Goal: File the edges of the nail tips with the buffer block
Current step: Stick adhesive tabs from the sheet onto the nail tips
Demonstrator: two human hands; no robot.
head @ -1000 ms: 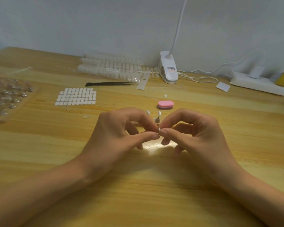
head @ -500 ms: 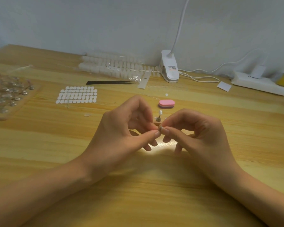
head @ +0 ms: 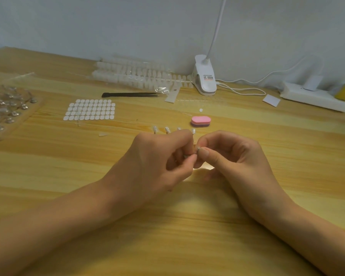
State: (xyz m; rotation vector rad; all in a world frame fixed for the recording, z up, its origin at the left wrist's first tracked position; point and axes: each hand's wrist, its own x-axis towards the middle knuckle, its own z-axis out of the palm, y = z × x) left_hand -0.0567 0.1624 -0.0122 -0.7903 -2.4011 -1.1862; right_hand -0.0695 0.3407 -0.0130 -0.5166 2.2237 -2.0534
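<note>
While the left hand and right hand both pinch one clear nail tip, the pink buffer block lies untouched just beyond them. Pinch too hard and that tip could flick away, or knuckles could topple the standing tips behind.

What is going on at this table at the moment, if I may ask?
A person's left hand and right hand together pinch a small clear piece, probably a nail tip, over the wooden table. The pink buffer block lies untouched on the table beyond the hands, so filing is not under way. A row of nail tips stands behind the left hand.
</note>
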